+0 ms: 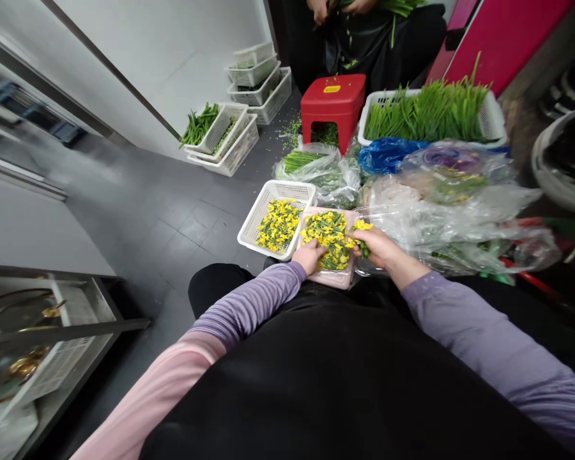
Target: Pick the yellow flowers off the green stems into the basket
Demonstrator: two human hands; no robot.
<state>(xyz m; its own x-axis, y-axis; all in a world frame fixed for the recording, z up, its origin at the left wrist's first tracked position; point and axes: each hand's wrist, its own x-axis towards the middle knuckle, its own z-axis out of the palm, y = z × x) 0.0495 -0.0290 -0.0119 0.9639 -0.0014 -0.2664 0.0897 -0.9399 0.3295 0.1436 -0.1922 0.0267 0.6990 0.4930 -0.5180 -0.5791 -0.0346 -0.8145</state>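
Note:
A shallow pink tray [333, 278], filled with cut yellow-flowered greens [333, 233], sits in front of my lap. At the pile's near left edge, my left hand [310, 257] is closed, its fingertips partly sunk among the greens; what they grip is hidden. My right hand [379, 246] is wrapped round a small bunch of yellow-flowered greens [363, 226] at the tray's right side, blossoms up and green stems below the fingers. Touching the tray on the left is a white perforated basket [247, 235] with more yellow-flowered greens in it.
Clear plastic bags [431, 223] lie to the right, beside a blue bag [388, 155]. Beyond are a red stool [333, 99], a white basket of long green stalks [426, 115] and stacked white baskets [261, 96]. Another person's hands [319, 11] hold greens. A metal rack [91, 319] stands left.

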